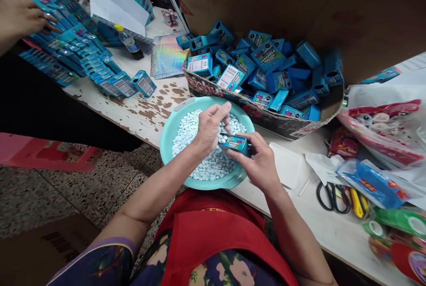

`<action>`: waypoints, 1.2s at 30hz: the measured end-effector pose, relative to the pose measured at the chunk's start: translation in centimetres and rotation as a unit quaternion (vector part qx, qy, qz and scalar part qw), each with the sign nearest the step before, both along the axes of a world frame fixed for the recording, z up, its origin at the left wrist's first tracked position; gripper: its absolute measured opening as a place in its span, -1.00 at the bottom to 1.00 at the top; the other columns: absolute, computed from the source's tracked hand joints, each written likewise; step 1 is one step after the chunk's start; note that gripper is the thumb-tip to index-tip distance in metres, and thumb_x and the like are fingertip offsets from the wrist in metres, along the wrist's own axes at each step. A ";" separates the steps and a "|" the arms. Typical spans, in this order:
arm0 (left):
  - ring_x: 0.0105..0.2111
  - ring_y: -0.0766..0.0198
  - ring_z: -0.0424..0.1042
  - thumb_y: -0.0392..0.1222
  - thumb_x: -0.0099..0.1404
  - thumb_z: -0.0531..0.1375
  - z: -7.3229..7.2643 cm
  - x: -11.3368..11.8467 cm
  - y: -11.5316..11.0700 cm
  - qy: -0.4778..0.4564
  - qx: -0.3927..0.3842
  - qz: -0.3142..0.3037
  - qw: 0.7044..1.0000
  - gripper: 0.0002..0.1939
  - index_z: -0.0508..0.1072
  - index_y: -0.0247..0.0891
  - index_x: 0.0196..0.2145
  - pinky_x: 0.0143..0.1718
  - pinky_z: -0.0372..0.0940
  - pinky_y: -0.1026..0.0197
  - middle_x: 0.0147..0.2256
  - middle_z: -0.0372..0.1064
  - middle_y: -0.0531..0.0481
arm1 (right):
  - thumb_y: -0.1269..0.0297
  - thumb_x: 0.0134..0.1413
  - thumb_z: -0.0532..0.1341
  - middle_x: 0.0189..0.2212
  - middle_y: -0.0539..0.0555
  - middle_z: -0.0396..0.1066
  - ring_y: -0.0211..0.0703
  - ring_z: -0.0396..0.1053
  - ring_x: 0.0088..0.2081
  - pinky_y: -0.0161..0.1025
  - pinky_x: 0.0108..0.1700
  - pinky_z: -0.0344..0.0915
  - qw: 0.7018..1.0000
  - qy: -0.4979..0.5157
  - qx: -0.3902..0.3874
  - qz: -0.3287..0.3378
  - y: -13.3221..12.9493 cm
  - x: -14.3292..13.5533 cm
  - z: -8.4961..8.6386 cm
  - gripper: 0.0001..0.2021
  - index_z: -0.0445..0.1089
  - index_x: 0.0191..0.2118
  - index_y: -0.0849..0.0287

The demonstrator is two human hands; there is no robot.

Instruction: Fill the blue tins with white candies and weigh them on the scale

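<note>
My right hand (pixel 258 157) grips a small blue candy box (pixel 236 143), tilted on its side with its open end toward my left hand. My left hand (pixel 211 128) is closed, thumb against curled fingers, right at that opening. A few white candies show between the fingers and the box; the rest of what the palm holds is hidden. Both hands are above a turquoise basin (pixel 168 144), which holds many small pale candies (pixel 186 133). Just behind the basin stands a cardboard box (pixel 266 121) heaped with similar blue candy boxes (pixel 244 66).
Another person's hand (pixel 29 19) touches stacked blue boxes (pixel 66 33) at the left. A bottle (pixel 129 44) and a shiny holographic sheet (pixel 168 55) lie beyond the basin. Scissors (pixel 333 197), a yellow cutter (pixel 358 202) and tape rolls (pixel 374 228) are at the right.
</note>
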State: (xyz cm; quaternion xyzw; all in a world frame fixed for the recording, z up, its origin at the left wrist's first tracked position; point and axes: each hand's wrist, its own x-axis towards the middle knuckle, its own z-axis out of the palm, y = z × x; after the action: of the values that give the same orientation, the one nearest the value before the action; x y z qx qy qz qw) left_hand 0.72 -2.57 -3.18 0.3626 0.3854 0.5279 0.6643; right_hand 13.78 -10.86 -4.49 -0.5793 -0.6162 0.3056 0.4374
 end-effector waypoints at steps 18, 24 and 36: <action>-0.68 0.49 0.14 0.07 0.17 0.36 2.1 0.6 0.3 0.009 0.082 0.076 0.994 -0.60 0.28 -0.22 -0.50 -0.72 0.03 0.38 -0.63 0.18 0.17 | 0.25 0.03 0.39 -0.11 0.04 0.39 -0.08 0.40 -0.06 -0.09 0.02 0.33 0.992 0.112 0.027 -0.058 0.1 -0.9 -1.4 -0.66 0.46 -0.03 0.02; -0.69 0.47 0.16 0.12 0.18 0.34 1.9 0.8 0.3 0.023 0.081 0.078 0.993 -0.59 0.29 -0.21 -0.49 -0.69 0.08 0.35 -0.65 0.17 0.18 | 0.29 0.00 0.40 -0.14 0.04 0.43 -0.08 0.40 -0.07 -0.10 0.03 0.34 0.994 0.099 0.031 -0.044 0.2 -1.2 -1.5 -0.67 0.47 -0.07 0.01; -0.67 0.47 0.15 0.02 0.23 0.33 1.2 0.6 0.1 0.058 0.116 0.064 0.989 -0.64 0.32 -0.23 -0.52 -0.67 0.06 0.37 -0.65 0.17 0.16 | 0.29 -0.01 0.39 -0.16 0.04 0.42 -0.07 0.40 -0.08 -0.09 0.02 0.34 0.991 0.120 0.007 -0.060 0.1 -1.9 -1.3 -0.68 0.46 -0.08 0.04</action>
State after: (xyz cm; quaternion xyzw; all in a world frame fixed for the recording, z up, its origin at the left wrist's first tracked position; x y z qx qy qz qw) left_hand 1.30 -2.42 -2.01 0.4415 0.3816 0.5891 0.5589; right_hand 11.93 -10.76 -5.80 -0.5716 -0.5253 0.3420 0.5296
